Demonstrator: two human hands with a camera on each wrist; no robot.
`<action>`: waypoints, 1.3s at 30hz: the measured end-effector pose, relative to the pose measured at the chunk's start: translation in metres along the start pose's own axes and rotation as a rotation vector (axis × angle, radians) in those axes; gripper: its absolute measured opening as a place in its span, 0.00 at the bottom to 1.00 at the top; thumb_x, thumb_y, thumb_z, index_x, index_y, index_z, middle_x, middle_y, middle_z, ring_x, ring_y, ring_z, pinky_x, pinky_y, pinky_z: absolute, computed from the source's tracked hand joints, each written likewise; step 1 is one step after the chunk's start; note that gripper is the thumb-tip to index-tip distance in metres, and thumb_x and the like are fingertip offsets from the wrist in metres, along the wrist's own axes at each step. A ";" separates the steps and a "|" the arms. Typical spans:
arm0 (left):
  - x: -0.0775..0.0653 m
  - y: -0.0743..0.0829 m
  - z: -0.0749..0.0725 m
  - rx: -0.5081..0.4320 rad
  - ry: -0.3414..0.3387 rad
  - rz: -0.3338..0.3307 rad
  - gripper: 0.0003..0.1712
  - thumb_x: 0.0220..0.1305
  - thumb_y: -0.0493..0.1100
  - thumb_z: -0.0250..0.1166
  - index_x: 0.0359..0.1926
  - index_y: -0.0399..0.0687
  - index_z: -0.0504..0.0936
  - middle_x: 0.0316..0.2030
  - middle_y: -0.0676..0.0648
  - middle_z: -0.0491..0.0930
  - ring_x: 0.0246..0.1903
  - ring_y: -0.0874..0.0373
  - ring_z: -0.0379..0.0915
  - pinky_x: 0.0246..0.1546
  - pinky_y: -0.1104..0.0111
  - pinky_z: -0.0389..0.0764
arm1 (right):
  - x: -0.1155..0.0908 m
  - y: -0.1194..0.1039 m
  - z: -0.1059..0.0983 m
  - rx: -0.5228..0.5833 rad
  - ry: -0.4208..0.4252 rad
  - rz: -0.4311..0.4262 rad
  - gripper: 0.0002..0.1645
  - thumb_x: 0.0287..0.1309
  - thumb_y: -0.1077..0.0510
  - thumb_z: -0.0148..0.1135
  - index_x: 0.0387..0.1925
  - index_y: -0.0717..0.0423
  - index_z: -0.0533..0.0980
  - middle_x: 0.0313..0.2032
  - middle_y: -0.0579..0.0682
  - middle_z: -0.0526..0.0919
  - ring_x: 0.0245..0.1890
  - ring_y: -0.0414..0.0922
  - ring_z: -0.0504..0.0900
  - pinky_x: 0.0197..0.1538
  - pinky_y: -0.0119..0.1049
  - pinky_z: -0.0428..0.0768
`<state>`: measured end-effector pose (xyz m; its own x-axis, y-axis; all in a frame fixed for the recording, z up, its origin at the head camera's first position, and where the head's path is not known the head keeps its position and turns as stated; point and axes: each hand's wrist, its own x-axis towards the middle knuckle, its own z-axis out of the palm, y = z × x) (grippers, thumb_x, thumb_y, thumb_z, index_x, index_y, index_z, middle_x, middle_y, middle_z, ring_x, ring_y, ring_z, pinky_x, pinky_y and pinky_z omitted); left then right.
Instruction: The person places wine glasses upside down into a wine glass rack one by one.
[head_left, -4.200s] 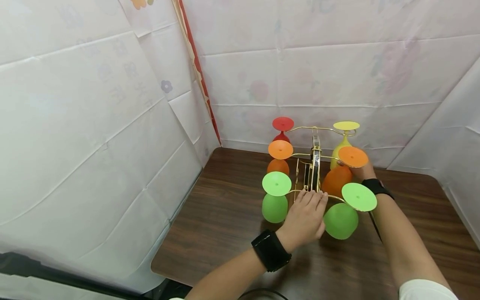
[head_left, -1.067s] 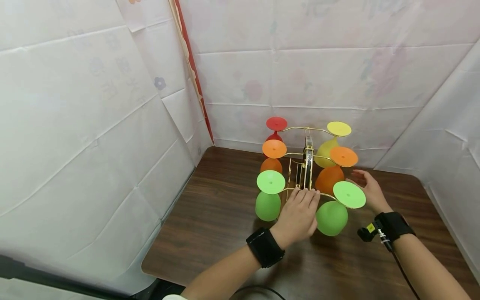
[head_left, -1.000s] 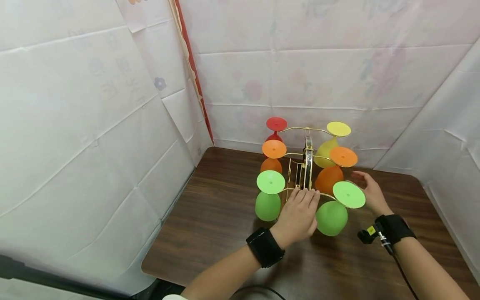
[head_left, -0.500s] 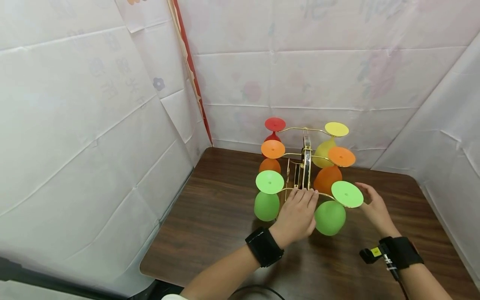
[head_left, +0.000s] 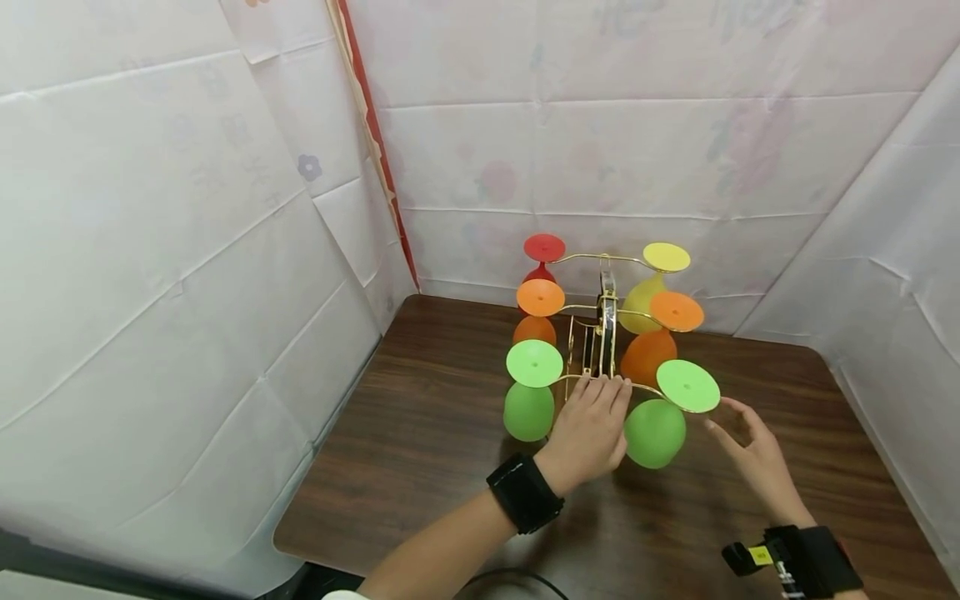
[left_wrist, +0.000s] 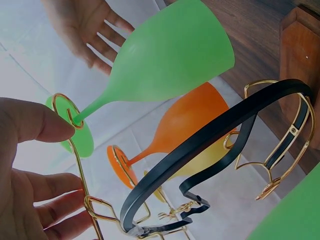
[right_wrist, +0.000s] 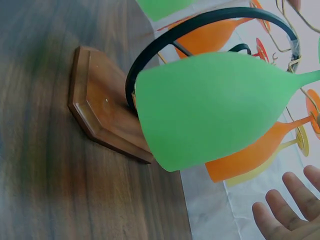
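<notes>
A gold-wire wine glass rack (head_left: 607,312) with a curved black frame stands on a wooden base (right_wrist: 107,105). Wine glasses hang upside down by their feet on both sides: red (head_left: 544,247) and yellow (head_left: 666,257) at the back, orange ones (head_left: 540,297) midway, green ones in front. My left hand (head_left: 587,433) grips the rack's front wire, thumb on one side and fingers on the other in the left wrist view. Beside the right green wine glass (head_left: 656,433), my right hand (head_left: 761,458) has its fingers spread, holding nothing and apart from the bowl.
The rack stands on a dark wooden table (head_left: 390,467) with rounded corners. White sheets (head_left: 637,150) hang close behind and at both sides. A black cable (head_left: 517,572) lies at the table's front, and each wrist wears a black strap.
Earlier my right hand was behind the right orange glass; it has since drawn back toward me, past the right green glass. My left hand stays on the rack's front wire.
</notes>
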<state>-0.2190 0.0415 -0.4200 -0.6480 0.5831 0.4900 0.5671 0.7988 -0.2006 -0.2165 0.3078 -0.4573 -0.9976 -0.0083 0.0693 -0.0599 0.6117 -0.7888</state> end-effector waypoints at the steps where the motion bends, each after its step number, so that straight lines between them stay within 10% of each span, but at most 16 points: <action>1: 0.000 0.000 0.000 -0.002 0.003 0.000 0.31 0.59 0.51 0.57 0.63 0.44 0.70 0.57 0.49 0.73 0.56 0.55 0.66 0.63 0.60 0.63 | -0.003 0.000 0.001 0.001 0.008 -0.006 0.40 0.67 0.46 0.51 0.70 0.64 0.51 0.64 0.71 0.58 0.59 0.68 0.61 0.51 0.63 0.66; 9: -0.002 -0.001 0.003 -0.019 0.024 0.008 0.32 0.59 0.50 0.57 0.63 0.43 0.69 0.57 0.48 0.72 0.56 0.54 0.66 0.63 0.60 0.63 | -0.023 -0.005 0.010 -0.024 0.073 -0.064 0.35 0.66 0.51 0.54 0.67 0.61 0.57 0.60 0.63 0.66 0.57 0.59 0.66 0.51 0.46 0.72; 15: -0.005 -0.004 0.007 -0.046 0.045 0.021 0.33 0.58 0.50 0.59 0.64 0.42 0.68 0.57 0.47 0.71 0.57 0.54 0.65 0.64 0.61 0.62 | -0.041 -0.017 0.020 -0.007 0.121 -0.100 0.32 0.64 0.54 0.57 0.66 0.59 0.61 0.59 0.59 0.68 0.51 0.27 0.65 0.43 0.15 0.68; 28: -0.013 -0.010 0.008 -0.262 0.167 0.049 0.34 0.56 0.47 0.61 0.63 0.40 0.68 0.56 0.45 0.72 0.58 0.54 0.65 0.66 0.67 0.58 | -0.064 -0.040 0.048 0.149 0.126 -0.290 0.29 0.58 0.68 0.60 0.62 0.63 0.66 0.58 0.50 0.72 0.56 0.26 0.68 0.49 0.18 0.72; 39: -0.064 -0.023 0.009 -0.388 0.206 0.178 0.24 0.57 0.45 0.64 0.55 0.45 0.76 0.47 0.48 0.76 0.49 0.58 0.72 0.54 0.70 0.71 | -0.067 -0.040 0.070 0.155 0.088 -0.304 0.27 0.57 0.67 0.62 0.59 0.54 0.72 0.56 0.56 0.74 0.54 0.29 0.71 0.51 0.18 0.67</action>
<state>-0.1956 -0.0130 -0.4542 -0.4313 0.6336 0.6423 0.8339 0.5517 0.0157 -0.1498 0.2292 -0.4732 -0.9267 -0.0994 0.3624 -0.3653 0.4646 -0.8067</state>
